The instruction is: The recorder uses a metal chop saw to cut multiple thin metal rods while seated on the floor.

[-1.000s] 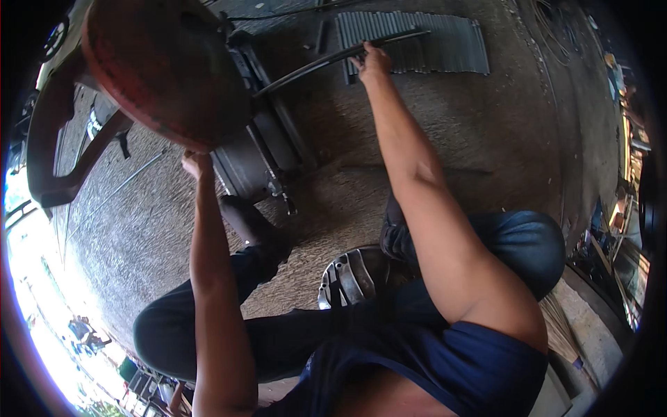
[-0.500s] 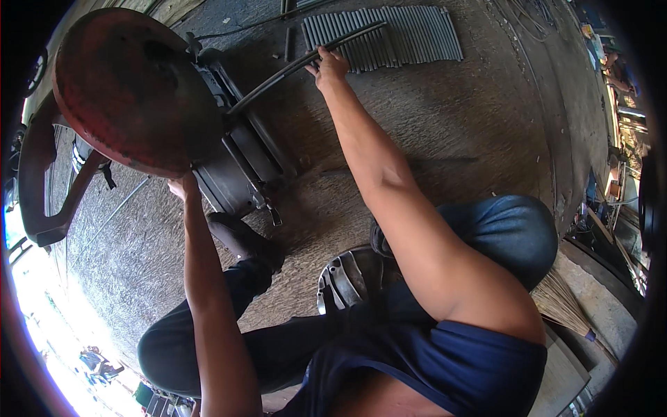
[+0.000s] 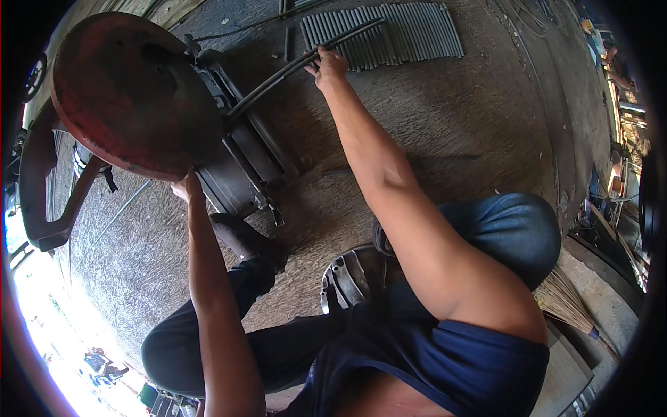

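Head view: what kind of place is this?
Probably an open metal workshop. A saw with a red round guard stands on the ground, cut grey rods lie in a row, and the right hand holds a long bar.

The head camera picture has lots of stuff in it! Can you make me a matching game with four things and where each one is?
Things:
1. round rusty red guard
2. row of grey metal rods
3. straw broom
4. long dark bar

Places:
A. gripped by the right hand
B. lying side by side on the ground at the top
C. just above the left hand
D. beside the bent knee, at the right edge

Right pairs: 1-C, 2-B, 3-D, 4-A
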The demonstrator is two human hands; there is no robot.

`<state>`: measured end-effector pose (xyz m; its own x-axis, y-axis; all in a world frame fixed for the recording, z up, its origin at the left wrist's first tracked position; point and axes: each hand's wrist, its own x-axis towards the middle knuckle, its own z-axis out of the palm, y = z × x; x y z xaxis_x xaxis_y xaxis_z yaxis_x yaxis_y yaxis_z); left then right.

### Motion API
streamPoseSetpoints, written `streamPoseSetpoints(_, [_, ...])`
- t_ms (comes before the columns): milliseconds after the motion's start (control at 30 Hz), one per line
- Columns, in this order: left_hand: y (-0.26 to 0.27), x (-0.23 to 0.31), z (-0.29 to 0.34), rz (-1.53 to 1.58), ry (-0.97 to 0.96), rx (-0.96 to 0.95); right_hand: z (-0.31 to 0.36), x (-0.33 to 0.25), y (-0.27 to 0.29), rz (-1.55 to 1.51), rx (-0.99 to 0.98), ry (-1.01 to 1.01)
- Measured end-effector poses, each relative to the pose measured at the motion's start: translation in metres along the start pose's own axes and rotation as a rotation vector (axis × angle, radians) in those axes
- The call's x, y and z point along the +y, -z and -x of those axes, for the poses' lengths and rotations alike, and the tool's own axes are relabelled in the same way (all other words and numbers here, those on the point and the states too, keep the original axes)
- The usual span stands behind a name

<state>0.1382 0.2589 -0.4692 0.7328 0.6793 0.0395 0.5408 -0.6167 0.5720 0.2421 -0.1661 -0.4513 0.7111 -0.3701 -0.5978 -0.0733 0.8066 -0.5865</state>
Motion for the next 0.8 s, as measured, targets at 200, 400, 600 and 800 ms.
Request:
streamPoseSetpoints(200, [0.0,0.001,0.002,0.028,-0.027,-0.018,0.004,0.005,-0.005,0.017,0.021,-0.013])
streamPoseSetpoints(400, [-0.003,0.005,0.005,0.064,-0.067,-0.032,0.001,0.004,-0.002,-0.038,0.018,0.002])
streamPoseSetpoints(600, [-0.011,0.004,0.007,0.124,-0.097,-0.007,-0.009,-0.002,0.004,-0.032,0.039,0.01])
streamPoseSetpoints(800, [-0.015,0.001,0.003,0.105,-0.037,-0.029,-0.01,-0.005,0.005,-0.027,0.028,0.0])
